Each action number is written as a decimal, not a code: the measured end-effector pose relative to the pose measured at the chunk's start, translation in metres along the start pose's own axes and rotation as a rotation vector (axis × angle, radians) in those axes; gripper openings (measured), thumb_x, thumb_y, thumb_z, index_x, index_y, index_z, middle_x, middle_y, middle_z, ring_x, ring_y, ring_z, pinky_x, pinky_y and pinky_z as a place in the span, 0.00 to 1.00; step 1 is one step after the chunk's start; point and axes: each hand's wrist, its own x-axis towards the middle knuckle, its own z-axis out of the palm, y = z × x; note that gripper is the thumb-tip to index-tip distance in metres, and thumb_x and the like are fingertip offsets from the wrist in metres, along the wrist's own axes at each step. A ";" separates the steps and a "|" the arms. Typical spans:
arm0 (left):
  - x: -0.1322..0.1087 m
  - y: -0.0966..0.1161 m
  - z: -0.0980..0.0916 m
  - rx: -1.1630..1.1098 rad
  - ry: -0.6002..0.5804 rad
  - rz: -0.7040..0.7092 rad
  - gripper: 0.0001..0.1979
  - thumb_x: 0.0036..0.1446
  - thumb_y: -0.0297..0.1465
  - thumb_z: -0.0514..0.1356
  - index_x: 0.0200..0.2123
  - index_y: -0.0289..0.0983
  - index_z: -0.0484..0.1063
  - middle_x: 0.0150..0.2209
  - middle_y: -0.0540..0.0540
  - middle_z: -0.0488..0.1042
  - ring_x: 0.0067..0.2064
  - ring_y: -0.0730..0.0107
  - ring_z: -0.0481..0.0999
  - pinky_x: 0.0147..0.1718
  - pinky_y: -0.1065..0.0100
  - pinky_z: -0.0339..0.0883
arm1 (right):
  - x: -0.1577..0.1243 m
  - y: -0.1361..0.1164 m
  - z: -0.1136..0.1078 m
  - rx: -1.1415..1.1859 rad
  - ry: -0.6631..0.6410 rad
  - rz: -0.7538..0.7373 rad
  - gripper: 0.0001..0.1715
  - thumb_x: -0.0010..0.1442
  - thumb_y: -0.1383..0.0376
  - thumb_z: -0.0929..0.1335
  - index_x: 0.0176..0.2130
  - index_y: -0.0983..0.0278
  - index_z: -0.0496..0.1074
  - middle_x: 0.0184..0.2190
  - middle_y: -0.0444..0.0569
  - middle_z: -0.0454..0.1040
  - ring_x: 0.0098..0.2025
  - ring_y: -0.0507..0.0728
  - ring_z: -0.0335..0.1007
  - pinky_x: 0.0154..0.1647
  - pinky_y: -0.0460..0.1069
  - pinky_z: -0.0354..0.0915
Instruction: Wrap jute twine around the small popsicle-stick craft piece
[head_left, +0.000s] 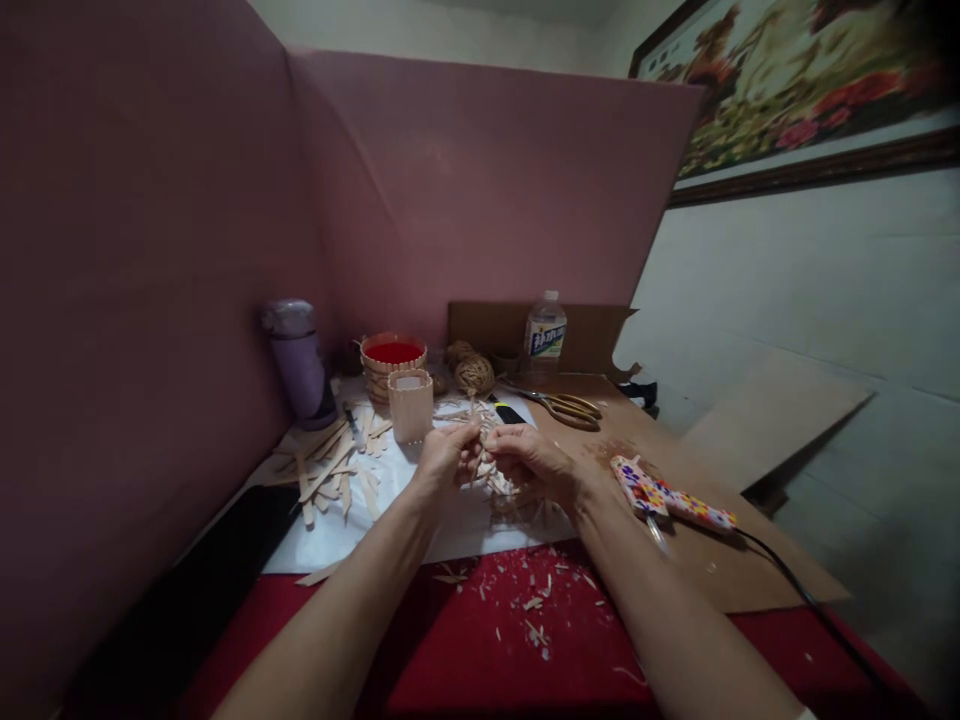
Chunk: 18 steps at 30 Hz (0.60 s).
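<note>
Basically both hands are mid-table, close tog. over the white paper (307, 548). L hand (450, 452): thumb + fingers pinched on a thin pale strand (473, 405), which pokes up above the fingertips; string or wood sliver, can't tell. R hand (531, 455): thumb + finger pressed tog. just beside the L fingertips; what's in that pinch is too small to tell. Loose pale scraps (499, 480) lie under & around both hands.

Just behind L hand, a round cup of pale sticks (411, 410) stands upright, w/ a bigger pot (376, 368), red inside, behind it. Twine ball (474, 374) is at the back, nr the pot. Knife (511, 412), blk/yellow, lies just behind R hand; scissors (574, 408) further R, approx. in front of the clear bottle (546, 338).

Far L: flat wooden sticks (326, 480) in a messy pile, purple flask (296, 365) upright behind. R side: flowery glue gun (667, 497) on brown cardboard (750, 570), R of the R forearm. Red cloth (480, 670) in front, w/ chips scattered on it.
</note>
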 end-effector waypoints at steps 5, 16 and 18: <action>0.010 0.003 -0.015 0.052 0.107 0.048 0.13 0.41 0.34 0.59 0.15 0.33 0.60 0.10 0.55 0.56 0.10 0.85 0.52 0.10 0.77 0.39 | 0.002 0.004 0.001 -0.041 -0.035 0.067 0.09 0.46 0.64 0.65 0.22 0.66 0.61 0.13 0.35 0.50 0.14 0.43 0.36 0.13 0.42 0.34; 0.011 0.011 -0.023 -0.023 0.254 0.087 0.10 0.42 0.31 0.58 0.17 0.33 0.59 0.13 0.55 0.59 0.10 0.85 0.53 0.10 0.78 0.38 | 0.006 0.013 0.004 -0.057 -0.042 0.022 0.08 0.45 0.64 0.65 0.21 0.67 0.62 0.12 0.35 0.51 0.12 0.43 0.38 0.11 0.41 0.35; 0.010 0.011 -0.025 -0.009 0.206 0.072 0.10 0.42 0.32 0.59 0.19 0.33 0.61 0.14 0.54 0.61 0.11 0.85 0.54 0.09 0.79 0.39 | 0.009 0.016 0.002 -0.041 -0.043 0.040 0.08 0.45 0.64 0.65 0.21 0.67 0.63 0.12 0.35 0.51 0.12 0.43 0.37 0.11 0.41 0.34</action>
